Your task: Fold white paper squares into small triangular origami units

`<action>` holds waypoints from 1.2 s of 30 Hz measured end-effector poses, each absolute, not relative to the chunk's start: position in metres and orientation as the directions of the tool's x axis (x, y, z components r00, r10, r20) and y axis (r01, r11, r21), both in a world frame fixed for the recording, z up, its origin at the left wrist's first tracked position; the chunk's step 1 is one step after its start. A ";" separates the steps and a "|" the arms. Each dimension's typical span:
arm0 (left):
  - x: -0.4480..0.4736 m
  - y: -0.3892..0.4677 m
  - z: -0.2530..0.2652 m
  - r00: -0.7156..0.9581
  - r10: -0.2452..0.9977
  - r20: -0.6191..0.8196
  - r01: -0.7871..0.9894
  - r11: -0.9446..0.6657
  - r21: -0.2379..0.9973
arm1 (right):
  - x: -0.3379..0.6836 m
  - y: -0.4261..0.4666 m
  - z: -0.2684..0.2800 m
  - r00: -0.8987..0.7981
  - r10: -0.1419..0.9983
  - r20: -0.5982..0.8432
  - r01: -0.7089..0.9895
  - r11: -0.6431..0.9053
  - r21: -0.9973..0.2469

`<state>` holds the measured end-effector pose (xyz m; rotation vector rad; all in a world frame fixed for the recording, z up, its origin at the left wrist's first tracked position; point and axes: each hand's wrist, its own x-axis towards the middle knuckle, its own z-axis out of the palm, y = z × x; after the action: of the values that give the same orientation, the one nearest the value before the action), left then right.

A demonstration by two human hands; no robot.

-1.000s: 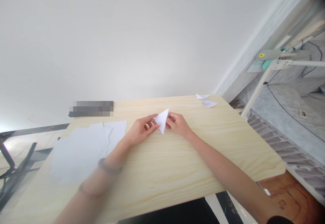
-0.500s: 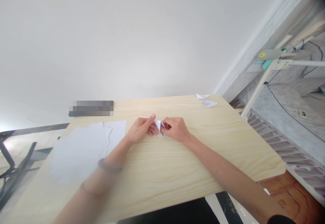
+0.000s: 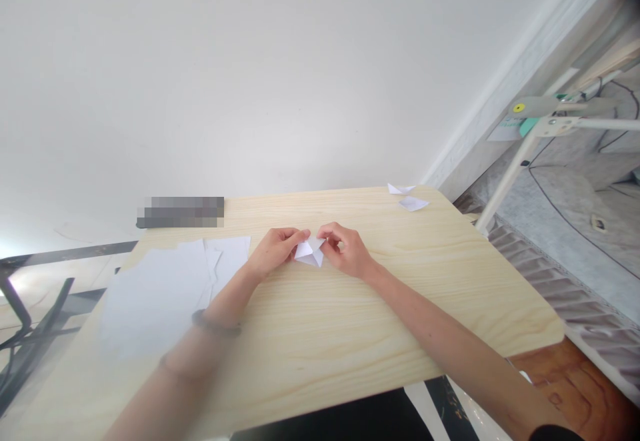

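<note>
A small white folded paper (image 3: pixel 311 254) is held between my two hands above the middle of the table. My left hand (image 3: pixel 277 249) pinches its left edge, thumb on top and fingers behind. On the other side, my right hand (image 3: pixel 345 247) grips the upper right part between thumb and curled fingers. The paper is partly spread, with several creased, pointed flaps showing. Some of its far side is hidden by my fingers.
Loose white sheets (image 3: pixel 155 294) overlap on the left of the light wooden table (image 3: pixel 350 361). Two folded white papers (image 3: pixel 414 203) lie near the far right corner. A dark, pixelated object (image 3: pixel 180 213) sits at the back left. The wall (image 3: pixel 300 94) rises behind.
The folded paper has been turned and opened wider, so more of its flaps show. My left fingers have closed in around its edge, and my right fingers have shifted slightly upward.
</note>
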<state>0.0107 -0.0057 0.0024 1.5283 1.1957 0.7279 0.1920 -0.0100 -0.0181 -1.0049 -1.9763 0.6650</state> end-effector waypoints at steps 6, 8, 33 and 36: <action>0.008 -0.003 0.001 0.306 0.943 -0.132 0.224 0.064 0.973 | 0.195 -0.009 -0.017 -0.404 0.787 0.466 0.355 0.604 -0.713; 0.008 -0.002 0.000 0.270 0.953 -0.138 0.190 0.088 0.978 | 0.195 -0.008 -0.018 -0.396 0.783 0.481 0.342 0.611 -0.714; 0.012 -0.005 0.001 0.270 0.958 -0.096 0.097 0.073 0.993 | 0.194 -0.005 -0.015 -0.476 0.828 0.295 0.368 0.492 -0.789; 0.011 -0.005 -0.001 0.279 0.957 -0.073 0.112 0.043 0.993 | 0.195 -0.005 -0.016 -0.468 0.837 0.284 0.376 0.479 -0.793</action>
<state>0.0108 -0.0046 -0.0009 1.3638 1.0951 0.9017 0.1947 -0.0054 -0.0159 -0.9993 -2.0492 0.8712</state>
